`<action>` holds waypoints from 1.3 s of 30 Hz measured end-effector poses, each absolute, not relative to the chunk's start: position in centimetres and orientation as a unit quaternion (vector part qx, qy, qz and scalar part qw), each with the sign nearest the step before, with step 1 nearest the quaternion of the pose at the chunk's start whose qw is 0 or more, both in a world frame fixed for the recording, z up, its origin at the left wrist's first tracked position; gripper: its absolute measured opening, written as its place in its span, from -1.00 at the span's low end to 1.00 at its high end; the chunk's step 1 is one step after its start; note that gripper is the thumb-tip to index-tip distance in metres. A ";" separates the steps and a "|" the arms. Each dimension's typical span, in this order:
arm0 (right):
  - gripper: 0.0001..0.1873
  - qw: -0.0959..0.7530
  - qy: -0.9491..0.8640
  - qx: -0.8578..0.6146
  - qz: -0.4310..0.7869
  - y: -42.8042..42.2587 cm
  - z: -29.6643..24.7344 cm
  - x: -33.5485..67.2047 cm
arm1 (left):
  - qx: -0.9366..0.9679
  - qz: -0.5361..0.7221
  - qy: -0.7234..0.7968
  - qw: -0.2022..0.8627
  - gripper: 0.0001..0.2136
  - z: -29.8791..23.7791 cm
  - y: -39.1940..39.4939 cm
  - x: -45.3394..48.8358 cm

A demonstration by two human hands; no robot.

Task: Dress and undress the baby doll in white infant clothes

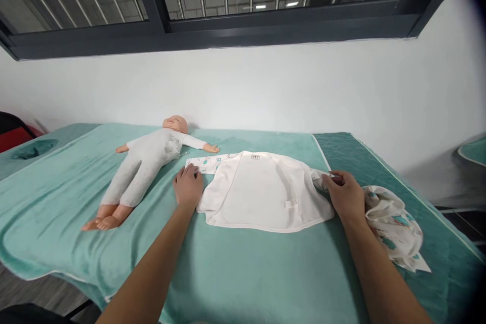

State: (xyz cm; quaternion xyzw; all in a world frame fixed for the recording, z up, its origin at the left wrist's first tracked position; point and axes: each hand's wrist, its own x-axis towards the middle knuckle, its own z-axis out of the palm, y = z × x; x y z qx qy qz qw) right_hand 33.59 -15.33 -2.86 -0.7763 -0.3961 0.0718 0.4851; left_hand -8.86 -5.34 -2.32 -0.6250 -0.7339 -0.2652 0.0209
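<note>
A white baby shirt (261, 192) lies spread on the bed, plain inner side up, with its neck label toward the wall and its sleeves out to both sides. My left hand (188, 185) is at the cuff of the left-hand sleeve (208, 164), which shows a green print; its fingers are closed at the fabric. Between thumb and fingers, my right hand (345, 195) pinches the end of the bunched right-hand sleeve. Left of the shirt, a baby doll (148, 162) in white lies on its back, one arm reaching toward the sleeve.
A crumpled printed cloth (395, 225) lies just right of my right forearm. Green blankets (246, 273) cover the bed, which stands against a white wall (266, 86) below a dark-framed window (284, 28). A red and black object (15, 134) is at far left.
</note>
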 end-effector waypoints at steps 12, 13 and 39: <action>-0.61 0.463 -0.393 -0.795 0.007 -15.8 -2.4 32.9 | -0.624 -0.263 -0.736 0.017 -0.66 -2.1 -5.5 -8.7; -0.61 0.454 -0.396 -0.798 0.009 -15.8 -2.3 32.8 | -0.624 -0.264 -0.735 0.018 -0.66 -2.1 -5.5 -8.7; -0.54 0.459 -0.457 -0.757 -0.088 -13.7 -4.0 34.7 | -0.625 -0.263 -0.735 0.018 -0.67 -2.0 -5.5 -8.7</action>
